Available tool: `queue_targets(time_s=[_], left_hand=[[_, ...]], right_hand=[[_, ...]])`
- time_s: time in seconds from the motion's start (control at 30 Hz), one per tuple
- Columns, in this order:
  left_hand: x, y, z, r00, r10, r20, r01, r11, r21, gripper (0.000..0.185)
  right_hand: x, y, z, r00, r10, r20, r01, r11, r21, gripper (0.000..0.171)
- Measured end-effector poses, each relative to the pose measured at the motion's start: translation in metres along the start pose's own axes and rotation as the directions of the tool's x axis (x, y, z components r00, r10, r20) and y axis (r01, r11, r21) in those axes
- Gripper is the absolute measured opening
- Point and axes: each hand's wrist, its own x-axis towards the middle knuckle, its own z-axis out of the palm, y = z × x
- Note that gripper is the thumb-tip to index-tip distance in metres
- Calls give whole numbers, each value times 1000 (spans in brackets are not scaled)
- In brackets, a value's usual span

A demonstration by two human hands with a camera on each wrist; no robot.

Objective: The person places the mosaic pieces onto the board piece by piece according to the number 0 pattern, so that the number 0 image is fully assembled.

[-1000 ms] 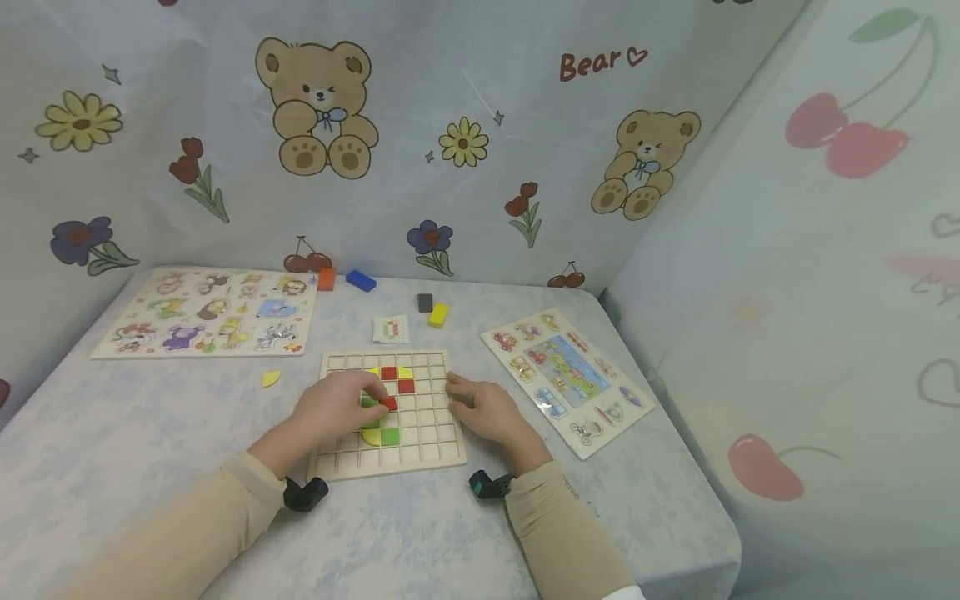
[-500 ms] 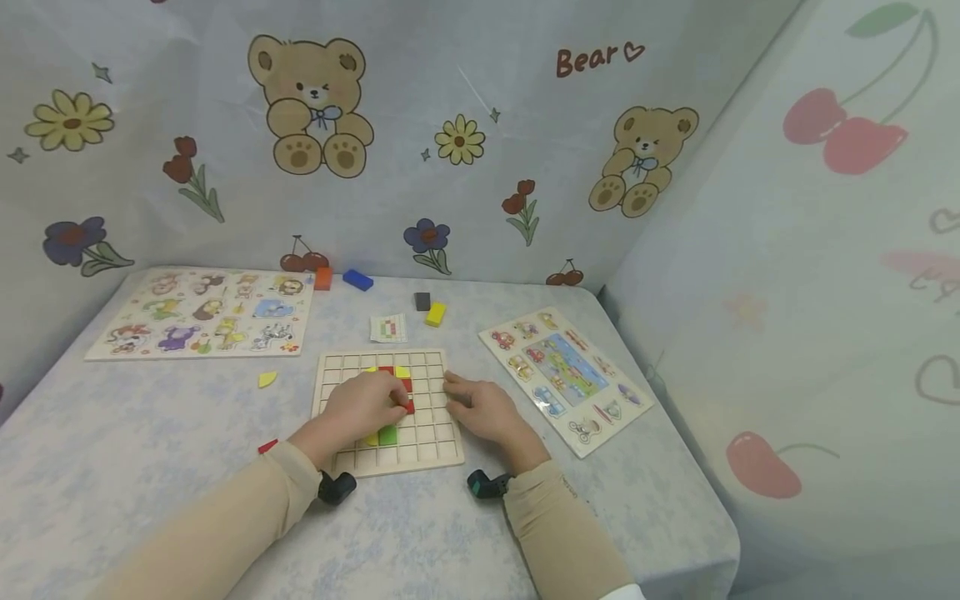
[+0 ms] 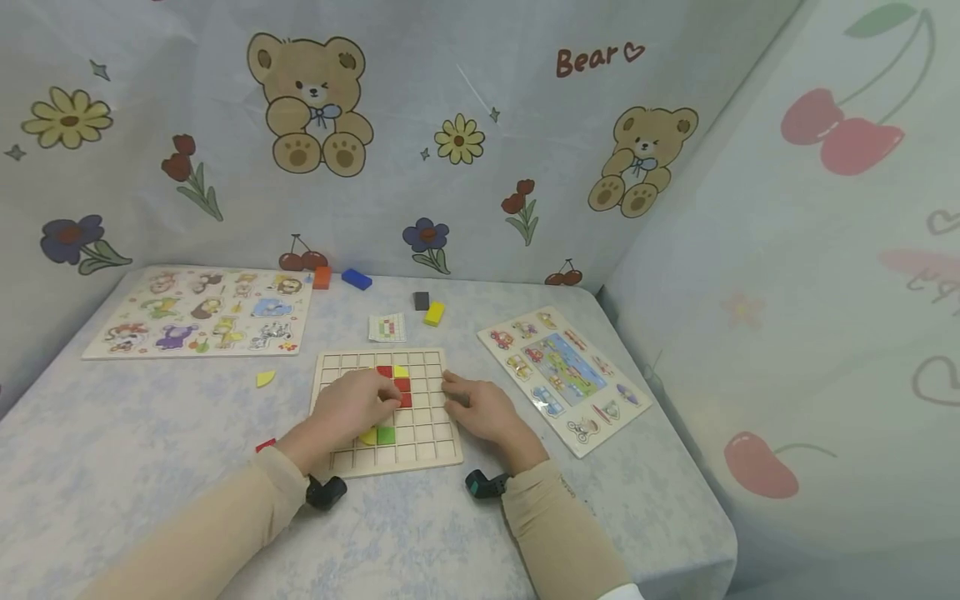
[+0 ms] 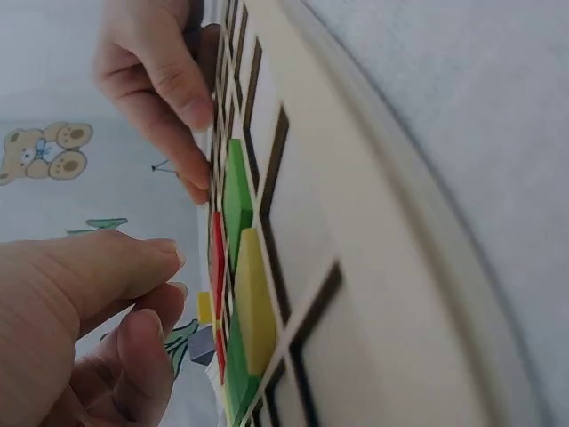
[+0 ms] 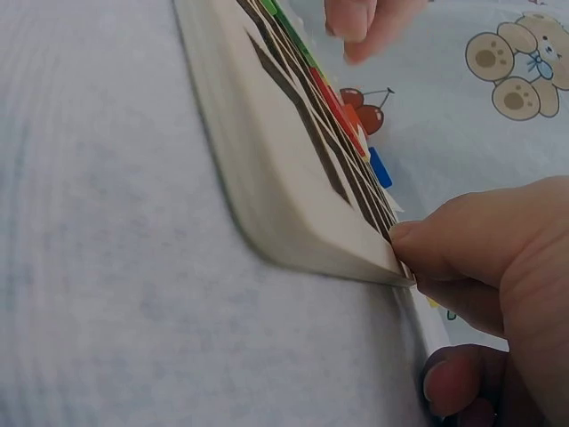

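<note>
A wooden grid board [image 3: 427, 433] lies in front of me, with red tiles [image 3: 402, 385], a yellow tile [image 3: 401, 372], a green tile [image 3: 386, 435] and a rounded yellow tile [image 4: 255, 307] set in its squares. Over the board's middle is my left hand [image 3: 351, 408], its thumb and fingertips close together beside the red tiles; nothing shows between them in the left wrist view. The hand covers part of the pattern. My right hand [image 3: 487, 412] holds the board's right edge, thumb on the rim in the right wrist view.
A pattern card [image 3: 387, 327] lies behind the board. Farther back are orange [image 3: 322, 277], blue [image 3: 357, 279], black [image 3: 422, 301] and yellow [image 3: 434, 314] blocks. Picture puzzles stand left [image 3: 225, 354] and right [image 3: 491, 337]. A yellow quarter piece [image 3: 266, 379] and a red piece [image 3: 265, 444] lie left.
My left hand carried a red tile rightward over the board, let it go below another red tile, and drew back slightly left. My right hand stayed at the board's edge.
</note>
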Motion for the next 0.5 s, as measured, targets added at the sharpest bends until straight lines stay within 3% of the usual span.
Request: queue_targets(time_s=[0.3,0.5], left_hand=[[-64,-47,-51,995,-68,-68,58,989,-134,29],[-88,-90,-55,990,-105,-96,94,988,-119,38]], right_hand=[[1,0,2,1000,13,-7,-13,1000,-16,41],[3,4,2,1000,27,12,-27,1000,7,41]])
